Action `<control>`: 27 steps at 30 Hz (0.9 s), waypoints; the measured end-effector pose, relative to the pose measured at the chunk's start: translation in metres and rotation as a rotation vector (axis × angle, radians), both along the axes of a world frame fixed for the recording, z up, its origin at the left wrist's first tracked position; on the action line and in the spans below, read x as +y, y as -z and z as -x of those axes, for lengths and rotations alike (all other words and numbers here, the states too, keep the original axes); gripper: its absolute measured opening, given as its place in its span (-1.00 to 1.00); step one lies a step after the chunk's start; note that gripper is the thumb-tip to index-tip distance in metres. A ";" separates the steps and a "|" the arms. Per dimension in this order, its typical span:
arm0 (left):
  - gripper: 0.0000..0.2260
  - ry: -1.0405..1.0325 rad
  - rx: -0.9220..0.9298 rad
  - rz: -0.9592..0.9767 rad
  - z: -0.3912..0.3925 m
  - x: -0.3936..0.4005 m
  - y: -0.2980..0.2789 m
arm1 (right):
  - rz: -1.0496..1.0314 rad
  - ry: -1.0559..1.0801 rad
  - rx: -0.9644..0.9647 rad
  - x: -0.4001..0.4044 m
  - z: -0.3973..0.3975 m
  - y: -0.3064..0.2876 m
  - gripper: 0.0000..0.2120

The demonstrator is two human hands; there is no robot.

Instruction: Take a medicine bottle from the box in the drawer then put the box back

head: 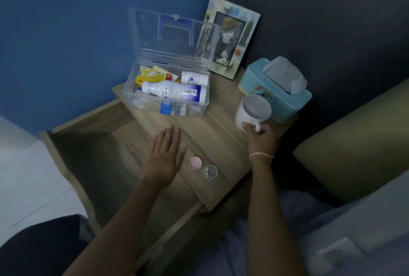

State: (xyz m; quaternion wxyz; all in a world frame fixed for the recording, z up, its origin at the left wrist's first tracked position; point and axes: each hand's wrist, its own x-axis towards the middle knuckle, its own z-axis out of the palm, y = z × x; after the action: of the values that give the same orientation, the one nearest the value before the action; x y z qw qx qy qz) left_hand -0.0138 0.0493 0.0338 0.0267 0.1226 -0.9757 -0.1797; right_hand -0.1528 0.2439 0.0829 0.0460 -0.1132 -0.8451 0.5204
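Note:
A clear plastic box (200,111) stands on the wooden nightstand top (212,140), lid raised against the blue wall. Inside lie a large white medicine bottle (174,92) on its side, a smaller white bottle (194,78) behind it, and several packets. The drawer (88,156) below the tabletop is pulled out to the left, and its inside is dark. My left hand (166,156) hovers flat with fingers apart over the table's front edge, holding nothing. My right hand (261,137) grips the handle of a white mug (252,112) to the right of the box.
A pink cap (195,163) and a small clear cup (210,171) sit near the front edge of the nightstand. A blue tissue box (276,90) and a picture frame (230,37) stand at the back right. A bed or sofa edge (354,132) lies to the right.

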 end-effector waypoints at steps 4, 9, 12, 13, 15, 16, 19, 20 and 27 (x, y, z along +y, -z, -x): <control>-0.49 -0.014 0.021 -0.028 0.001 0.002 0.003 | 0.308 0.106 -0.109 -0.006 -0.009 0.003 -0.84; -0.52 -0.038 0.094 -0.103 0.001 0.003 0.004 | 0.481 0.132 -0.170 -0.012 -0.034 0.001 -0.76; -0.57 -0.079 0.156 -0.121 -0.001 0.005 0.004 | 0.522 0.154 -0.209 -0.013 -0.048 0.000 -0.74; -0.58 -0.096 0.179 -0.122 -0.003 0.006 0.005 | 0.530 0.147 -0.213 -0.013 -0.051 0.001 -0.70; -0.62 -0.142 0.214 -0.135 -0.005 0.006 0.006 | 0.529 0.112 -0.213 -0.011 -0.059 0.002 -0.59; -0.63 -0.160 0.219 -0.144 -0.006 0.006 0.006 | 0.519 0.093 -0.209 -0.010 -0.062 0.003 -0.60; -0.65 -0.180 0.234 -0.142 -0.008 0.002 0.005 | 0.478 0.036 -0.211 -0.008 -0.071 0.006 -0.74; -0.65 -0.180 0.232 -0.140 -0.008 0.001 0.005 | 0.470 0.022 -0.209 -0.008 -0.073 0.006 -0.79; -0.62 -0.160 0.189 -0.125 -0.012 -0.001 0.004 | 0.388 -0.083 -0.166 -0.006 -0.083 0.004 -0.81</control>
State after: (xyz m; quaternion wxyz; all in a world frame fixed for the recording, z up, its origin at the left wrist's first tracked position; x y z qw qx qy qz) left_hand -0.0014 0.0486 0.0299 0.1252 0.1837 -0.9429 -0.2480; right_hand -0.0703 0.2383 0.0786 -0.0678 -0.1277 -0.7338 0.6637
